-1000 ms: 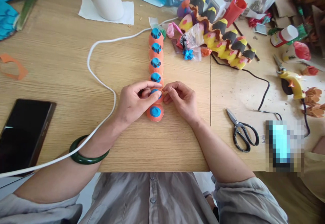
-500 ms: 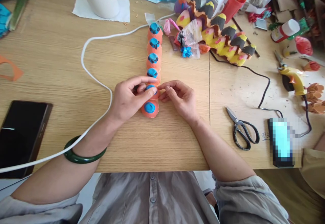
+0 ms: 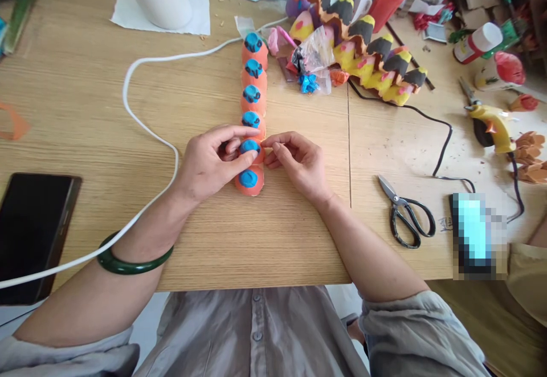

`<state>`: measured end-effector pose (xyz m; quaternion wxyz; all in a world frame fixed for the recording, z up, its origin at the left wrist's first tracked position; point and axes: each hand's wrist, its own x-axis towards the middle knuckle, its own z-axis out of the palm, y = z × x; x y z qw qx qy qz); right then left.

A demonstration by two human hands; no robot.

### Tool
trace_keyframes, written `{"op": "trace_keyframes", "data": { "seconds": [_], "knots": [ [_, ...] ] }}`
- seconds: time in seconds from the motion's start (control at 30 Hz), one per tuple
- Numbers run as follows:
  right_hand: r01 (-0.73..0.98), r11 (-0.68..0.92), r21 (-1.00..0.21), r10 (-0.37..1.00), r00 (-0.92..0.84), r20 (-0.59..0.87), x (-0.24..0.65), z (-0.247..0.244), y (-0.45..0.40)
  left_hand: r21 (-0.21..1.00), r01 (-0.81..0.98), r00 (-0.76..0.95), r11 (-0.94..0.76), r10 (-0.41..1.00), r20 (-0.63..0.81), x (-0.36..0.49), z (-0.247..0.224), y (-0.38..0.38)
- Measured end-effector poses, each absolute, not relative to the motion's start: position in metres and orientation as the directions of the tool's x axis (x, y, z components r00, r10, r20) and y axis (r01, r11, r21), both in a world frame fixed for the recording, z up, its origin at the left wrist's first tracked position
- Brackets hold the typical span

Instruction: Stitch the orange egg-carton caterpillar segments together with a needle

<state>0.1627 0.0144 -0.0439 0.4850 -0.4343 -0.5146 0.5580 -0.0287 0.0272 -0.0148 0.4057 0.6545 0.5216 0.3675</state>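
An orange strip of bumps (image 3: 253, 103), which looks like painted egg carton, lies lengthwise in front of me. Each bump has a blue top; the farther ones carry dark curled marks, while the nearest top (image 3: 248, 179) is plain blue. My left hand (image 3: 216, 160) holds the strip from the left, with thumb and forefinger over the second-nearest bump. On the right side of that bump, the fingertips of my right hand (image 3: 297, 160) are pinched together against the strip's edge. Whatever may be between them is too small to make out.
Painted egg-carton pieces (image 3: 367, 52), small plastic bags (image 3: 314, 55) and a red cup (image 3: 388, 2) stand at the back right. Scissors (image 3: 404, 212), a yellow glue gun (image 3: 491, 126) and a phone (image 3: 474, 234) lie right. A white cable (image 3: 128, 81) crosses my left forearm; a black device (image 3: 34, 229) lies left.
The whole view has shifted slightly, so things appear a little farther left. Both hands keep nearly the same place and grip at the strip.
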Motion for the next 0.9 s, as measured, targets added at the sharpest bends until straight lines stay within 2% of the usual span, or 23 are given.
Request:
{"op": "trace_keyframes", "data": {
  "seconds": [0.1,0.2,0.3,0.4,0.47,0.57,0.67,0.77,0.9],
  "knots": [
    [-0.083,0.015,-0.996,0.987,-0.156,0.028,0.163,-0.044,0.014,0.917,0.375,0.184,-0.135,0.98,0.069,-0.029,-0.015,0.027],
    [-0.095,0.041,-0.995,0.989,-0.137,0.054,0.162,-0.045,0.014,0.952,0.286,0.161,-0.111,0.985,0.066,-0.028,-0.014,0.027],
    [-0.1,0.102,-0.99,0.992,-0.06,0.108,0.161,-0.047,0.013,0.998,0.006,0.108,-0.063,0.992,0.062,-0.026,-0.013,0.028],
    [-0.056,0.194,-0.979,0.981,0.034,0.192,0.16,-0.049,0.013,0.947,-0.32,0.069,-0.003,0.997,0.027,-0.023,-0.012,0.029],
    [0.009,0.26,-0.965,0.963,0.074,0.26,0.16,-0.049,0.011,0.91,-0.414,0.056,0.001,0.998,0.025,-0.021,-0.013,0.028],
    [0.159,0.371,-0.915,0.916,0.1,0.389,0.159,-0.044,0.006,0.9,-0.436,0.09,-0.02,0.994,0.066,-0.018,-0.016,0.023],
    [0.326,0.508,-0.797,0.829,0.068,0.556,0.159,-0.037,0.0,0.914,-0.403,0.217,-0.041,0.966,0.139,-0.015,-0.017,0.014],
    [0.467,0.644,-0.606,0.699,-0.038,0.714,0.159,-0.029,-0.004,0.94,-0.336,0.333,-0.051,0.928,0.17,-0.012,-0.014,0.005],
    [0.558,0.75,-0.356,0.535,-0.194,0.823,0.158,-0.024,-0.006,0.944,-0.313,0.428,-0.1,0.873,0.235,-0.012,-0.011,-0.002]
  ]
}}
